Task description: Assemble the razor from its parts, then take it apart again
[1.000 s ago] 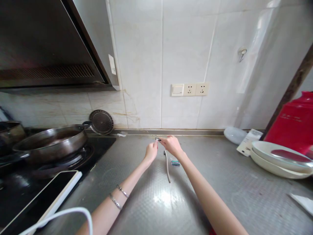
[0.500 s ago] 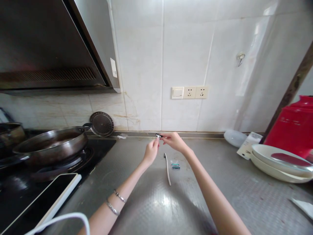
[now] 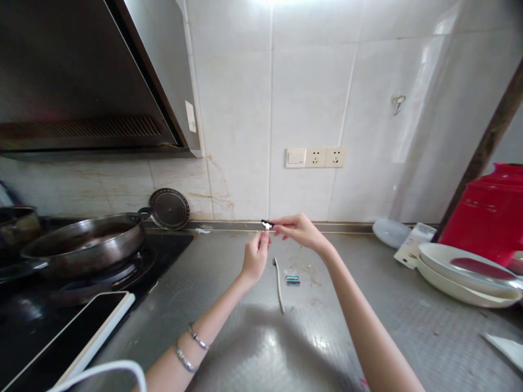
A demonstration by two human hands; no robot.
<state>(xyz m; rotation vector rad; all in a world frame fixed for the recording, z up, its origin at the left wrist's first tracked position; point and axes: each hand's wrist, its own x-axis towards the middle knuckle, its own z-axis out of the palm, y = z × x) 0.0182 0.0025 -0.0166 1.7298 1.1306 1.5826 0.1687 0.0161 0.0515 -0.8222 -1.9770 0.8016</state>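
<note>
Razor (image 3: 267, 225), its dark head crosswise on a white neck, is held up between your two hands, over the bench (image 3: 229, 326). Your left hand (image 3: 255, 260) has its fingers clamped on the white neck from below; your right hand (image 3: 303, 231) has its fingers pinched on the dark head's right end. Nearer you on the bench lie a slim pale stick (image 3: 279, 288) and, just beside it, a small teal-and-dark packet (image 3: 292, 280).

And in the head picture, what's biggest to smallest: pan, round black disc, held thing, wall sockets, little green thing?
1. Pan
2. Black disc
3. Wall sockets

Smallest are the green thing and held thing; fingers partly hide the held one, so I can't rank them.
</note>
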